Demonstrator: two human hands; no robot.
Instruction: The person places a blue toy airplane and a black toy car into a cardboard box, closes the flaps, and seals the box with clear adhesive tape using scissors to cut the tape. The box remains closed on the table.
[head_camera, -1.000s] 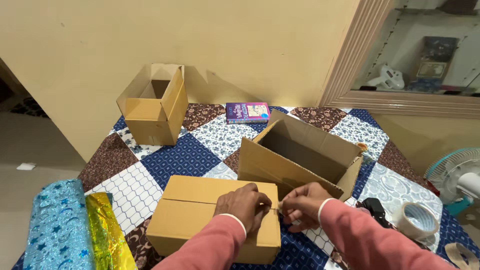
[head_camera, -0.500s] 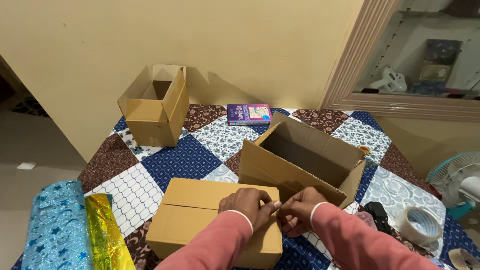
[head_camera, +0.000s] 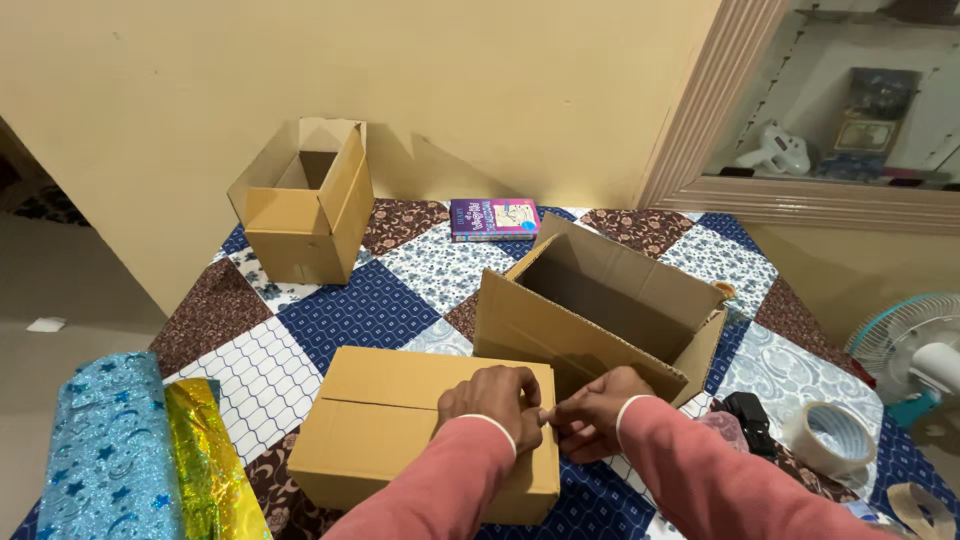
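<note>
Both hands parked at the right end of the closed flat brown cardboard box (head_camera: 420, 430) sitting on the patchwork blue, brown and white quilted tablecloth (head_camera: 340, 310). Left hand (head_camera: 492, 402) resting on top of that box near its right edge, fingers curled in narrow, thumb and fingertips pinched together right at the corner. Right hand (head_camera: 590, 408) just off the box's right side, fingers likewise bunched and pinched, tips meeting the left hand's. Something thin gripped between them, too small to make out what. Pink sleeves on both arms.

Everything else, going off the closed box:
- directly behind and to its right, touching or nearly so: a bigger open brown cardboard box (head_camera: 600, 310) tipped on its side, flaps spread, hollow inside
- far behind to the left, by the wall: a small open-topped brown cardboard carton (head_camera: 300, 215), upright
- well behind, near the wall: a pink and purple paperback book (head_camera: 495, 219) lying flat
- to the left: a roll of sparkly blue star-patterned wrap (head_camera: 105, 455) next to a shiny gold foil roll (head_camera: 205, 455)
- off to the right: a ring of clear packing tape (head_camera: 828, 437), with a small black object (head_camera: 748, 415) between it and the hands
</note>
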